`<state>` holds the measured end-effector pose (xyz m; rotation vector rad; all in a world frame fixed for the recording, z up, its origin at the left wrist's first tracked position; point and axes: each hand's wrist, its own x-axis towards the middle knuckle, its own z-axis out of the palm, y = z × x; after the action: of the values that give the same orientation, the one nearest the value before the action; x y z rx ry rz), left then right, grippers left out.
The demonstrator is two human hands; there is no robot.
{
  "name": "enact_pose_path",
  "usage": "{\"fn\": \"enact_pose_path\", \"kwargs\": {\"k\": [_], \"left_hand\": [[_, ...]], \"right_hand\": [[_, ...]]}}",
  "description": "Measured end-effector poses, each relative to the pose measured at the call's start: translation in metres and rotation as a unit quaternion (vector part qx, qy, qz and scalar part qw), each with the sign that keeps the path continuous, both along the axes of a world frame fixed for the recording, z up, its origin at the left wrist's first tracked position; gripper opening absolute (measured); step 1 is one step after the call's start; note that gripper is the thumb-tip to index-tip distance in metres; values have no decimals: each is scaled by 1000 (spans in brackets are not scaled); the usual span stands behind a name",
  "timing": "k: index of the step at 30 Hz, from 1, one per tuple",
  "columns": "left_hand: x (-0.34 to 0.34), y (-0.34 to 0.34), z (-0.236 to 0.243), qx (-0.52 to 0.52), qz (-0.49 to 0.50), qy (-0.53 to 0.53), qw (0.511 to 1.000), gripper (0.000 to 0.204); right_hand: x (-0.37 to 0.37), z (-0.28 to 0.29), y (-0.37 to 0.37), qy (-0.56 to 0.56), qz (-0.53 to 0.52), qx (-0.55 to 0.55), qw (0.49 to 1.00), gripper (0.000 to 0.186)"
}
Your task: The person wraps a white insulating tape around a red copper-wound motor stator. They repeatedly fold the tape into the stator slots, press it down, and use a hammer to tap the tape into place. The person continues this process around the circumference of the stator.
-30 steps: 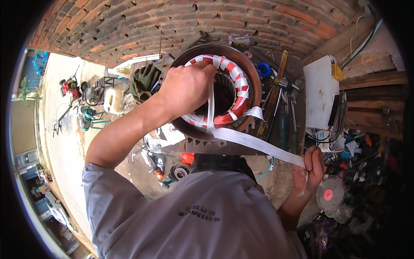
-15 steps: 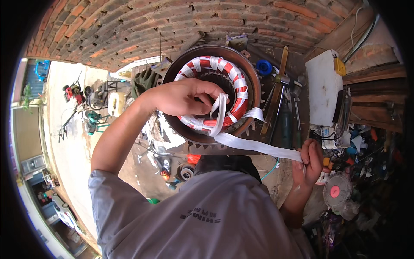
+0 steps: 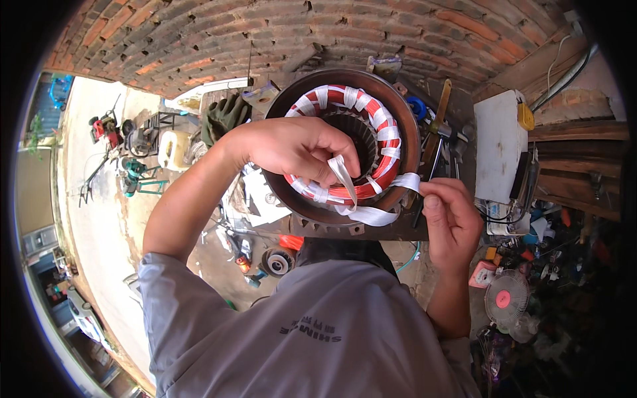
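Reaching across the winding ring [image 3: 387, 136], the left hand [image 3: 298, 147] is holding its fingers bent into the middle hole, and they are grasping a loop of white tape [image 3: 343, 178]. From these fingers the tape is running over the near side of the ring, with a flat white band curving away below and to their right. Thumb and forefinger of the right hand [image 3: 454, 222] are meeting at a short tape tail [image 3: 405, 180] just to their left; they seem to be pinching its end, though the contact is too small to be sure. The other right fingers are curling toward the palm, and whether they are gripping anything cannot be told.

Red strands wrapped in white, the ring is sitting inside a round metal housing [image 3: 411, 136], right under the left fingers and to the left of the right ones. The housing is resting on the tabletop [image 3: 391, 232]. Above the right fingers, a hammer-like tool [image 3: 453, 132] and a blue roll [image 3: 416, 107] are lying near the housing; up and left of the left fingers, dark gloves [image 3: 227, 118] are lying.

Binding the ring with tape appears to be the step in hand, this turn looking slack. The next move seems to be calling for drawing the loop snug with the left fingers, the right ones steadying the tail.
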<state>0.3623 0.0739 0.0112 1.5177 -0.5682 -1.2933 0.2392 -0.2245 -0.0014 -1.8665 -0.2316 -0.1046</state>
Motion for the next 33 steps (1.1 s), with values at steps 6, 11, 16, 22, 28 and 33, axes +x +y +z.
{"fn": "enact_pose_path", "kwargs": {"k": [6,11,16,22,28,33], "left_hand": [[1,11,2,-53,-18,15,998,38],[-4,13,6,-53,19,32,998,30],[-6,9,9,-8,10,-7,1000,16],[-11,-11,17,72,37,-201,976,19],[-39,-31,-3,82,190,-485,849,15],[-49,-29,-7,123,253,-482,830,8]], "right_hand": [[38,33,45,345,196,151,906,37],[42,25,54,396,198,158,882,28],[40,32,59,421,203,85,880,15],[21,16,66,-42,29,-222,974,13],[25,6,72,-157,-62,-278,945,24],[14,18,77,-71,23,-212,974,52]]}}
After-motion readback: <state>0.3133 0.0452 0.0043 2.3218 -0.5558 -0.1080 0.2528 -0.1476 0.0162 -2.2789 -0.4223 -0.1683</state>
